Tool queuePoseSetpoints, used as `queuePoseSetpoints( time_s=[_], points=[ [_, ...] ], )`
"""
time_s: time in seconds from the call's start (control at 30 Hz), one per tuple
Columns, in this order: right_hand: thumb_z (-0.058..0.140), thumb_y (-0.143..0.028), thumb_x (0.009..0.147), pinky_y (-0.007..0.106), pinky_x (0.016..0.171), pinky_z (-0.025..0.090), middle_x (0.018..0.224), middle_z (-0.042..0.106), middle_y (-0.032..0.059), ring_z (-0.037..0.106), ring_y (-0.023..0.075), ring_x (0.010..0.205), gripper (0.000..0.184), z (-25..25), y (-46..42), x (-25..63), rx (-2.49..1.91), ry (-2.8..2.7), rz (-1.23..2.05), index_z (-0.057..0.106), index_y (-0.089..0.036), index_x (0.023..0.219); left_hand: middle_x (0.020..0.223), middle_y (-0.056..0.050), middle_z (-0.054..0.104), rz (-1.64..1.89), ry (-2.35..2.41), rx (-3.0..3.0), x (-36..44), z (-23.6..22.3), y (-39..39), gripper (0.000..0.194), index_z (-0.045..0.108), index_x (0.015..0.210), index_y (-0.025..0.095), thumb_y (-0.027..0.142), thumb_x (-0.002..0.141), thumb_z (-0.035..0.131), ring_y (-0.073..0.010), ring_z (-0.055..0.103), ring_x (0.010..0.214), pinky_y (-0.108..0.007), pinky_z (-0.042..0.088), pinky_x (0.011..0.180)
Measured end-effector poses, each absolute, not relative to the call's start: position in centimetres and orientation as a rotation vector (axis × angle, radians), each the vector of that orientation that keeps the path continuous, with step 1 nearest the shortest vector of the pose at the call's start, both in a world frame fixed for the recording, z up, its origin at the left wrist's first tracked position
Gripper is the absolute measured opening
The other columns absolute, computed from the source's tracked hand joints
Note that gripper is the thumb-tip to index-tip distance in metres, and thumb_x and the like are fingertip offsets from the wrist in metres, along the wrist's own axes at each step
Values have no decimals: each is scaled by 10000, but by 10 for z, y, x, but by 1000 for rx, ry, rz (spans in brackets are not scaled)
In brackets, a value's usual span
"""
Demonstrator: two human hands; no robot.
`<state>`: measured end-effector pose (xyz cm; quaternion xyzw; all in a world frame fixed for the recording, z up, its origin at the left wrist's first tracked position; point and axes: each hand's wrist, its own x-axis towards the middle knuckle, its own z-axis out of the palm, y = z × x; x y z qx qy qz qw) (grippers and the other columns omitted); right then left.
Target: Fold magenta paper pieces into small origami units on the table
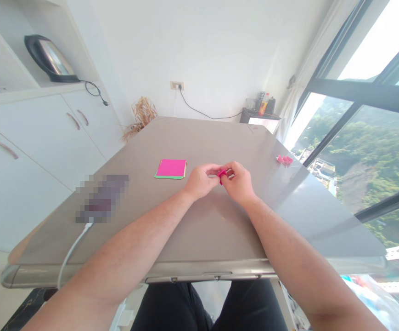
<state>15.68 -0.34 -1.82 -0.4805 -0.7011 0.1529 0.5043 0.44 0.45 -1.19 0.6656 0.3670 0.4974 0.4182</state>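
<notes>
Over the middle of the table, my left hand [203, 180] and my right hand [237, 182] meet, both closed on a small piece of folded pink paper [221, 175]. Fingers hide much of its shape. Left of my hands lies a stack of square coloured paper [172, 168], bright pink on top with green and other edges peeking out below. Farther off at the right edge of the table sit several small folded pink paper pieces [284, 160], grouped close together.
The grey-brown table [216, 230] runs up toward a white wall. A blurred-out flat object [103, 200] with a white cable [71, 250] lies at left. Windows [368, 133] flank the right side. A kettle [53, 59] stands on a shelf, and bottles [264, 105] stand at the back.
</notes>
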Motion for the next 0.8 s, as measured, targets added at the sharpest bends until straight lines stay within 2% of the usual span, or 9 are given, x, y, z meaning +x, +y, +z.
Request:
queuePoseSetpoints(
  time_s=[0.23, 0.4, 0.6, 0.8],
  points=[
    [562, -229, 756, 297, 645, 488, 763, 662, -2, 603, 154, 671, 42, -15, -6, 155, -1242, -1642, 371, 542, -241, 791, 1092, -89, 756, 1271, 969, 1654, 5, -13, 5, 351, 725, 1052, 165, 115, 708, 674, -232, 708, 1020, -384, 574, 905],
    [568, -259, 762, 282, 594, 440, 675, 628, -29, 543, 139, 587, 64, -12, -10, 154, -1296, -1645, 380, 505, -246, 763, 1096, -84, 746, 1291, 1048, 1685, 7, -12, 3, 326, 706, 1035, 176, 122, 715, 669, -213, 706, 1010, -360, 576, 891],
    [579, -335, 793, 268, 590, 428, 667, 607, -38, 533, 132, 585, 131, -10, -10, 152, -1297, -1599, 367, 497, -240, 754, 812, 2, 732, 1413, 1300, 1850, 9, -10, -2, 134, 645, 890, 217, 182, 761, 645, -146, 687, 737, -296, 563, 728],
    [568, -358, 820, 267, 581, 416, 636, 595, -45, 530, 133, 568, 162, -10, -10, 150, -1342, -1570, 297, 473, -243, 756, 701, 18, 693, 1437, 1366, 1884, 12, -8, -7, 36, 599, 775, 219, 192, 771, 622, -139, 646, 643, -286, 520, 664]
  ],
)
